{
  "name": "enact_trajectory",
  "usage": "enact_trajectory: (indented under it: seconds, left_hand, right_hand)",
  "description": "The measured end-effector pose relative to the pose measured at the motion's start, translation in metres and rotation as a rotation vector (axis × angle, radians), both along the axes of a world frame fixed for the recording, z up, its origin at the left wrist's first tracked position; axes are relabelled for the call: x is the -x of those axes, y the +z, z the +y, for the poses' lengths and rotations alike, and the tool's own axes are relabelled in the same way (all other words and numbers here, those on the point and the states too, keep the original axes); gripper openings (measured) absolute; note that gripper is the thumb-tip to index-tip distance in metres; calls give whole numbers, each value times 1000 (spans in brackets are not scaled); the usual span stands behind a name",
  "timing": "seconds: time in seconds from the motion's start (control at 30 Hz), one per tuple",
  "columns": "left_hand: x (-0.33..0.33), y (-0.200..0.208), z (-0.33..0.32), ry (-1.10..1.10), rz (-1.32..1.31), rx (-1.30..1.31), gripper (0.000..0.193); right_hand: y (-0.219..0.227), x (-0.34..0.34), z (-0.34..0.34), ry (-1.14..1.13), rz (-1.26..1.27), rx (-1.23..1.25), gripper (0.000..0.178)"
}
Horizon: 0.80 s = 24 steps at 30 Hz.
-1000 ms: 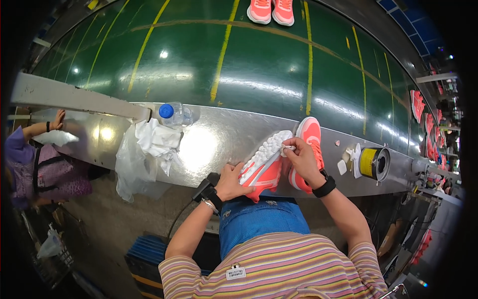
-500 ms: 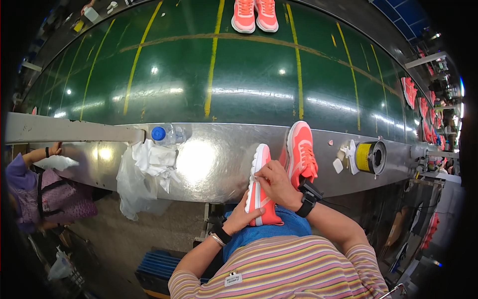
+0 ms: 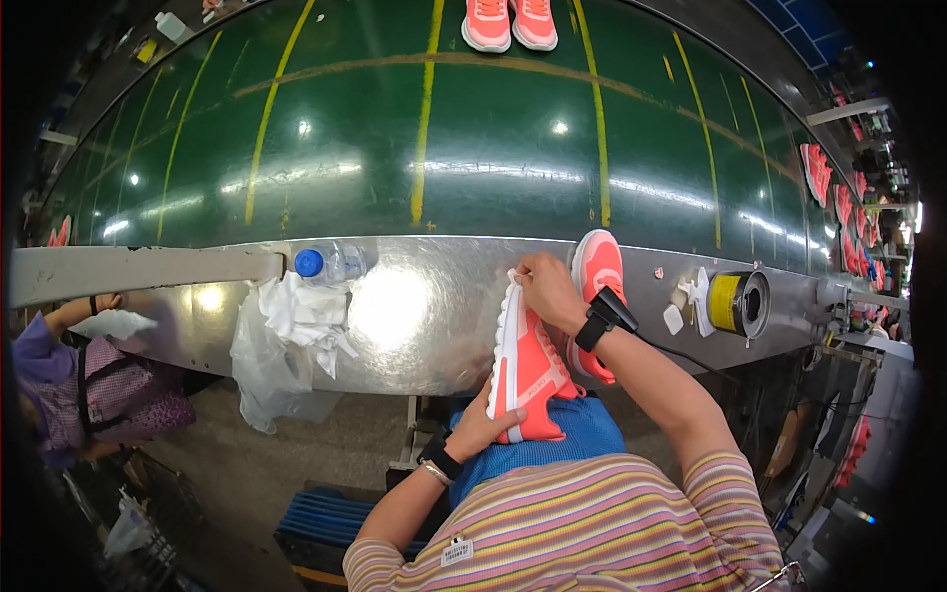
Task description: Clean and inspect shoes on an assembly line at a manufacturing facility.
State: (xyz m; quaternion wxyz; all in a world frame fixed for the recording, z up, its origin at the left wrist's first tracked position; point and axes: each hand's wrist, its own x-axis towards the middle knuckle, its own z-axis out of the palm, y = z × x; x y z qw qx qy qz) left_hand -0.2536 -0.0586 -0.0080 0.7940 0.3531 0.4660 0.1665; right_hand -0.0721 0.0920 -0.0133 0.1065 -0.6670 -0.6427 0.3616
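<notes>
A coral sneaker point(image 3: 523, 375) with a thick white sole is tilted on its side over my lap at the bench edge. My left hand point(image 3: 483, 422) is wrapped round its heel end, thumb on the coral upper. At the toe, my right hand point(image 3: 550, 288) is closed in a pinch against the sole's front tip; whatever is between the fingertips, if anything, is hidden. Just right of that hand a second coral sneaker point(image 3: 598, 259) lies on the metal bench, toe pointing away, partly covered by my wrist and its black strapped device.
A metal bench point(image 3: 434, 296) borders a green belt with yellow lines. A pair of sneakers point(image 3: 510, 24) stands on the belt's far side. Left are a blue-capped bottle point(image 3: 330, 263), white cloths point(image 3: 301, 314) and a plastic bag point(image 3: 258, 380); right, a yellow-labelled can point(image 3: 728, 304). Another person point(image 3: 109, 385) sits far left.
My right hand has slid along the sole from mid-shoe to the toe. The held sneaker has turned, showing more of its coral side. My left hand keeps its hold at the heel.
</notes>
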Motion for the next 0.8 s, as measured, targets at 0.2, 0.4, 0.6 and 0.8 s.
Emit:
enact_trajectory:
  seconds: [0.2, 0.4, 0.6, 0.8]
  left_hand:
    - [0, -6, 0, 10, -8, 4, 87]
    - [-4, 0, 2, 31, -41, 53, 80]
    - [-6, -2, 0, 10, -5, 5, 77]
    - [-6, -1, -1, 1, 38, 37, 76]
  right_hand:
    - [17, -2, -40, 57, 92, -246, 8]
    - [26, -5, -68, 191, 210, -356, 9]
    - [41, -10, -101, 415, 238, -390, 15]
    - [37, 2, -97, 320, 282, -370, 10]
